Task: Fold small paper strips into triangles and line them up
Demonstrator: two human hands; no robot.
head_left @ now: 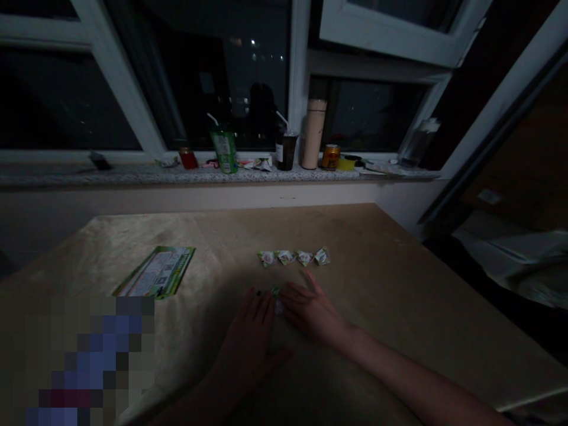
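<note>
Four-cornered, pinched-looking small packets with white and green print, several of them, lie in a row (286, 257) on the cloth-covered table. Nearer to me, another small green-and-white packet (278, 300) sits between my two hands, partly covered by the fingers. My left hand (254, 331) rests flat on its left side, fingers stretched forward and thumb out to the right. From the right, my right hand (313, 310) lies with extended fingertips at the packet and its thumb raised away. Neither hand is visibly wrapped round it.
A flat green-and-white printed bag (160, 272) lies at the table's left. On the granite windowsill (252, 176) stand a green can-like cup (224, 151), a dark drink cup (286, 151), a tall pink flask (314, 135), a gold can (331, 157) and a red jar (188, 158).
</note>
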